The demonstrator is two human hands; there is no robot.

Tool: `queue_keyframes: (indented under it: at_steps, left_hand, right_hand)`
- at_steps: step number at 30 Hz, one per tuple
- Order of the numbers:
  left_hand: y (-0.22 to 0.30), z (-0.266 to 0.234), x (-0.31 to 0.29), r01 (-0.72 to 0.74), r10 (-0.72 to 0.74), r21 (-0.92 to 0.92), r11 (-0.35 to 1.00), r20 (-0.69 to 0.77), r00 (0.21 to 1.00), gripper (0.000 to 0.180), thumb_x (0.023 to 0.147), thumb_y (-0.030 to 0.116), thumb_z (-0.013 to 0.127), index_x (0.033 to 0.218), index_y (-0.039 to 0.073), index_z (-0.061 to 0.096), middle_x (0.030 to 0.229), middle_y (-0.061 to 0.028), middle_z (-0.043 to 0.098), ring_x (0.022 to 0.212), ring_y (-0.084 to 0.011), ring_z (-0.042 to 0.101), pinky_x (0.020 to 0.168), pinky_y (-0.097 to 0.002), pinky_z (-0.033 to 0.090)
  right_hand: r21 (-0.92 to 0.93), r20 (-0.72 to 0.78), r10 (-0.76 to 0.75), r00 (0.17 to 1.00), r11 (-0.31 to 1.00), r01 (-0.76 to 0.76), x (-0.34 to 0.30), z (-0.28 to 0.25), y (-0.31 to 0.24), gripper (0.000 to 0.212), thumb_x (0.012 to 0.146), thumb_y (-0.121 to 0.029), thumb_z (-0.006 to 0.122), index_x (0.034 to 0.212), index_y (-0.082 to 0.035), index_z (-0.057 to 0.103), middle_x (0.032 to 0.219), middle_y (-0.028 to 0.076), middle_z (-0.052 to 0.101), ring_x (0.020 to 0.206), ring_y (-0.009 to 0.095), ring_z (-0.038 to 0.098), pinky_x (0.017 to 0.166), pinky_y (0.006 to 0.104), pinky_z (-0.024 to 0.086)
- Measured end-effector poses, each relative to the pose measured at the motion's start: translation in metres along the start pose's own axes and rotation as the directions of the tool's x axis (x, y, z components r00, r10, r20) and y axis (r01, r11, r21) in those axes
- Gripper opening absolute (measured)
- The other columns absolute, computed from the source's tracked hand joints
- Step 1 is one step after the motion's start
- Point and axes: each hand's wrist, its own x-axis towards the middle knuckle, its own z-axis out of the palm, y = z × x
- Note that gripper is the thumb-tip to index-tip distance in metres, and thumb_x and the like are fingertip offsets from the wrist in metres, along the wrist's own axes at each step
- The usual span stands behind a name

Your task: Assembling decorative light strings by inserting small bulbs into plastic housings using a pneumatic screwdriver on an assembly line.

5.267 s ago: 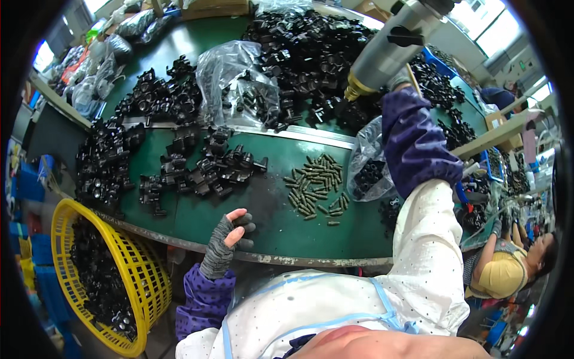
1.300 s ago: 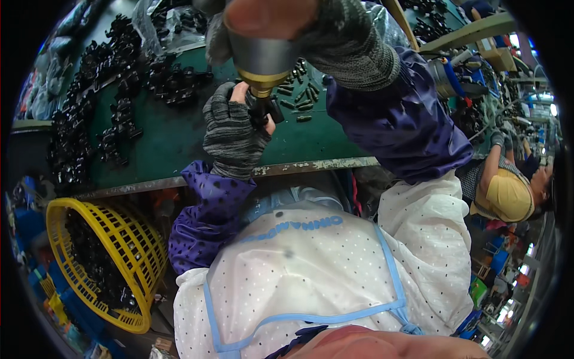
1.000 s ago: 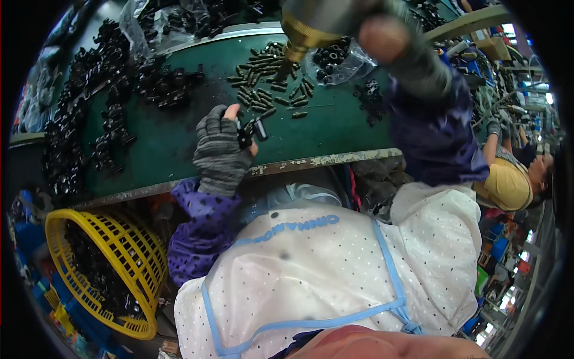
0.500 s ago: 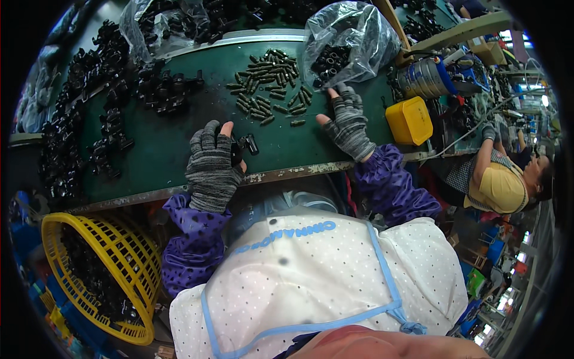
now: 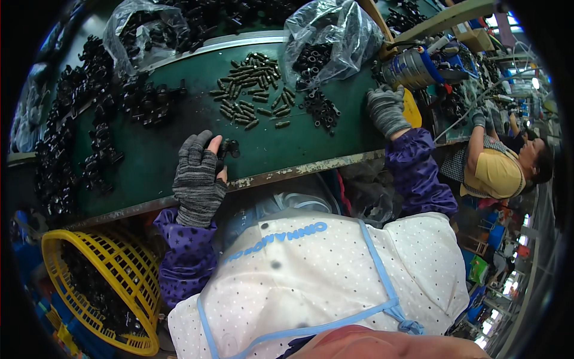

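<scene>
A black fitting (image 5: pixel 230 149) is pinched in the left hand (image 5: pixel 198 176); a yellow container (image 5: pixel 412 110) is partly covered from its left by the right hand (image 5: pixel 387 111), whose grip cannot be told.

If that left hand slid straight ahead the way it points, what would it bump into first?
Probably the brass-coloured pins, at their pile's left side, with its held black part touching first; depth is unclear.

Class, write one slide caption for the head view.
At a green workbench, the gloved left hand holds a small black part while the right hand is at a yellow container.
</scene>
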Motion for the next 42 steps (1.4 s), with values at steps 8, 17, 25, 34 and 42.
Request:
queue_keyframes:
  at_steps: [8,17,25,34,42]
  left_hand:
    - [-0.005,0.009,-0.002,-0.044,0.021,-0.123,0.991,-0.177,0.984,0.046,0.061,0.001,0.067,0.105,0.009,0.057,0.108,-0.0105,0.055,0.105,-0.0308,0.05,0.089,-0.038,0.041]
    - [-0.008,0.012,-0.008,-0.069,0.036,-0.155,0.985,-0.207,0.978,0.044,0.06,0.0,0.069,0.101,0.009,0.057,0.106,-0.0098,0.056,0.103,-0.0311,0.051,0.087,-0.0383,0.043]
    - [-0.008,0.013,-0.007,-0.103,0.094,-0.026,0.994,-0.23,0.969,0.048,0.059,0.001,0.068,0.105,0.016,0.063,0.1,-0.0073,0.055,0.097,-0.0275,0.052,0.084,-0.036,0.045]
    - [-0.006,0.015,-0.006,-0.092,0.085,-0.021,0.995,-0.224,0.971,0.044,0.061,0.006,0.063,0.103,0.017,0.063,0.099,-0.0076,0.056,0.095,-0.0288,0.052,0.083,-0.0391,0.045]
    - [-0.004,0.014,-0.007,-0.077,0.074,-0.008,0.997,-0.217,0.973,0.045,0.06,0.004,0.065,0.103,0.016,0.063,0.1,-0.0073,0.055,0.095,-0.0283,0.052,0.083,-0.0378,0.045]
  right_hand:
    - [0.116,-0.129,-0.079,0.988,0.989,0.094,0.003,-0.034,-0.014,0.011,0.075,-0.013,0.052,0.082,-0.012,0.061,0.072,0.004,0.06,0.073,0.019,0.058,0.078,0.0354,0.041]
    - [0.737,-0.044,-0.723,0.69,-0.49,-0.466,0.034,-0.139,-0.132,0.026,0.081,-0.022,0.058,0.097,-0.001,0.058,0.084,0.002,0.057,0.079,0.01,0.055,0.063,0.023,0.047]
    - [0.809,0.002,-0.724,0.69,-0.404,-0.427,0.044,-0.14,-0.146,0.026,0.081,-0.019,0.059,0.099,-0.001,0.057,0.087,0.003,0.058,0.081,0.01,0.057,0.065,0.0245,0.048]
    - [0.982,0.02,-0.653,0.757,-0.13,-0.138,0.057,-0.135,-0.164,0.016,0.077,-0.009,0.062,0.092,-0.003,0.061,0.07,0.003,0.061,0.059,0.01,0.056,0.057,0.026,0.047]
    - [0.679,-0.696,-0.364,0.618,-0.054,0.733,0.037,-0.133,-0.16,0.019,0.073,-0.01,0.061,0.093,-0.006,0.061,0.075,0.013,0.06,0.072,0.027,0.06,0.063,0.0327,0.049]
